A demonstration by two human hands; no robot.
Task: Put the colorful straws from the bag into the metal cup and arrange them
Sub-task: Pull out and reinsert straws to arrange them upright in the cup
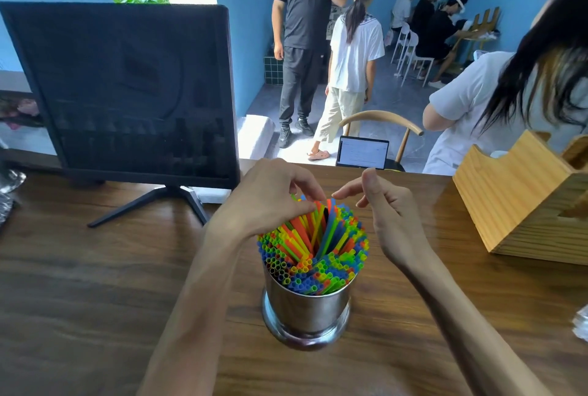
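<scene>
A shiny metal cup (306, 313) stands on the wooden table in the middle of the head view. It is packed with colorful straws (313, 246) in orange, yellow, green and blue, fanned in a swirl around a small gap in the middle. My left hand (270, 195) reaches over the far left of the bundle, and its curled fingertips touch the tops of a few straws there. My right hand (386, 214) hovers just right of the bundle with loosely bent fingers and the thumb up, holding nothing. No bag of straws shows clearly.
A dark monitor (127, 93) on a stand sits at the back left of the table (95, 300). A wooden box (525, 201) stands at the right. Crinkled clear plastic (580, 327) shows at the right edge. A person in white leans beside the box; others stand beyond.
</scene>
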